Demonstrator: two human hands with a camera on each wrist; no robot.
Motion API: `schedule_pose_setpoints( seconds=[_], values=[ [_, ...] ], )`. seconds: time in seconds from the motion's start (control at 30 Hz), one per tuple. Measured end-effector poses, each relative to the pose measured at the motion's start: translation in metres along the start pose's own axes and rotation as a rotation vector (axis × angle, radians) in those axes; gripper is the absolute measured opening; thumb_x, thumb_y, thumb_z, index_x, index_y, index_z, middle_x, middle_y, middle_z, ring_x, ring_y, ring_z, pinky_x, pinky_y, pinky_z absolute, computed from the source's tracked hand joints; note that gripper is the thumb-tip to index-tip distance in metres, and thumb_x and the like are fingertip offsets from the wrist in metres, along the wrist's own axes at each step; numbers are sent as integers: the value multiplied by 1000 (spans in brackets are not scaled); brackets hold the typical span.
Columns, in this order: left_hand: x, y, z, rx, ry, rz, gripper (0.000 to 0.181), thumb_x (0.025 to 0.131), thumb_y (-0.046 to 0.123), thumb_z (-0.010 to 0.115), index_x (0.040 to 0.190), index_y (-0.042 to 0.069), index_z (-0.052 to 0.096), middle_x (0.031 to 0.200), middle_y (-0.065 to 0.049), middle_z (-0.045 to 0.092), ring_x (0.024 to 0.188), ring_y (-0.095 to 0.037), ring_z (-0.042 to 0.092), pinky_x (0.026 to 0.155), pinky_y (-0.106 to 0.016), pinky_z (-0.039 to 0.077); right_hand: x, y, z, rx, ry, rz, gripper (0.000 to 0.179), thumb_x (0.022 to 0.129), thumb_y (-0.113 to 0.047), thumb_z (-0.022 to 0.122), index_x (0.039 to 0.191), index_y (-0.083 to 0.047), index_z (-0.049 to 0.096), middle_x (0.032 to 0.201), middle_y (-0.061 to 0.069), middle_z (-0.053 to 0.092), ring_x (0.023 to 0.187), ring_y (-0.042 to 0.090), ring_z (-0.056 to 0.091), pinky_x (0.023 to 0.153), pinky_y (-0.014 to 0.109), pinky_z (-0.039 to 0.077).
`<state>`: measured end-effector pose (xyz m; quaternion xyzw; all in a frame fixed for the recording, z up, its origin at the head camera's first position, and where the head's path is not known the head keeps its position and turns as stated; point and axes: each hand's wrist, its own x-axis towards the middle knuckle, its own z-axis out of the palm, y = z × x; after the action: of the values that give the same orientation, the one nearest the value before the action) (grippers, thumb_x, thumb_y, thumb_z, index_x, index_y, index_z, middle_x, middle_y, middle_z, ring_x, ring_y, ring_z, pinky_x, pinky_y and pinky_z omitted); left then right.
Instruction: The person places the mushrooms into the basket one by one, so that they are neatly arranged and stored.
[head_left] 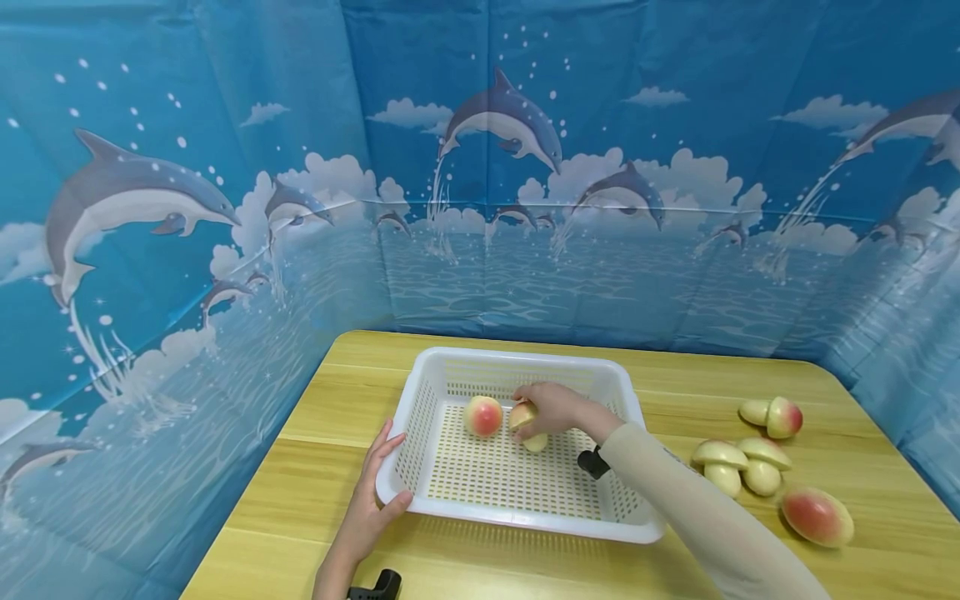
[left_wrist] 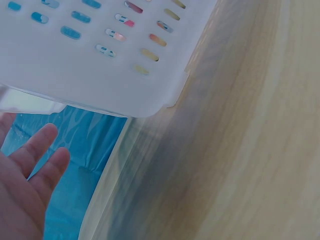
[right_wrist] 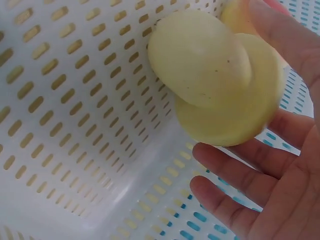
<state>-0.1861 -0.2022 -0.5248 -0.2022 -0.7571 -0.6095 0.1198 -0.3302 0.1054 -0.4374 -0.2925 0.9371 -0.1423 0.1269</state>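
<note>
A white perforated plastic basket [head_left: 517, 518] stands on the wooden table. Inside it, my right hand [head_left: 551, 408] holds a toy mushroom [head_left: 534, 442] by its cap, thumb on one side and fingers on the other. In the right wrist view, the pale stem of this mushroom [right_wrist: 197, 57] faces the camera. To its left in the basket lies a red and yellow mushroom cap [head_left: 483, 416]; any stem is hidden. My left hand [head_left: 363, 504] rests at the basket's front left corner, thumb and fingers spread against the rim. Its two visible fingers [left_wrist: 37, 145] are extended.
Right of the basket lie a red-capped mushroom [head_left: 784, 417], two pale mushrooms [head_left: 722, 467] [head_left: 763, 467] side by side, and a larger red and yellow one [head_left: 817, 517]. A blue dolphin-print curtain [head_left: 487, 275] hangs behind and beside the table [head_left: 300, 450].
</note>
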Motion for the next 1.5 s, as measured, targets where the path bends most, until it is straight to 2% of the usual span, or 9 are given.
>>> schedule_pose_setpoints(
  seconds=[0.2,0.3,0.53,0.77,0.87,1.23,1.5],
  values=[
    [0,1,0,-6,-1,0,69,82,11,62,145,19,35,158,-1,4,139,-38,8,97,-67,24,-7,-4,-7,-2,24,-27,74,74,-44,78,131,-4,54,124,11,57,112,28,53,92,43,43],
    [0,0,0,0,0,0,69,82,11,62,145,20,35,158,-2,4,139,-38,7,97,-68,23,-12,-7,-12,-7,27,-35,74,74,-44,78,131,-4,53,127,13,55,115,32,51,94,46,42],
    [0,1,0,-4,5,-2,68,82,11,62,145,18,35,158,-8,4,138,-39,10,96,-66,26,-17,-12,-23,-69,42,-52,71,75,-45,77,131,-7,54,127,14,54,113,31,53,92,46,44],
    [-1,1,0,-1,6,-4,68,82,11,62,145,18,35,158,-4,5,139,-37,9,97,-66,24,-26,-13,-33,-57,61,-82,69,77,-44,75,131,-6,54,131,16,51,118,35,49,93,49,43],
    [-1,1,0,0,7,-2,69,82,11,62,145,18,35,158,-3,5,139,-38,8,97,-67,23,-31,-12,-37,-57,88,-104,70,78,-45,74,131,-5,54,132,18,51,118,36,49,93,50,43],
    [0,1,2,-24,6,-3,69,82,10,62,145,19,35,158,-7,4,138,-40,9,97,-66,25,-57,-2,-49,-10,213,-88,72,78,-47,73,134,-7,52,133,19,50,116,36,51,88,51,45],
    [0,1,2,-27,3,1,68,82,10,61,145,18,35,158,-4,4,137,-41,12,96,-64,29,-77,14,-55,21,316,-48,77,80,-49,71,139,-6,46,136,18,48,118,36,50,91,53,43]
  ],
)
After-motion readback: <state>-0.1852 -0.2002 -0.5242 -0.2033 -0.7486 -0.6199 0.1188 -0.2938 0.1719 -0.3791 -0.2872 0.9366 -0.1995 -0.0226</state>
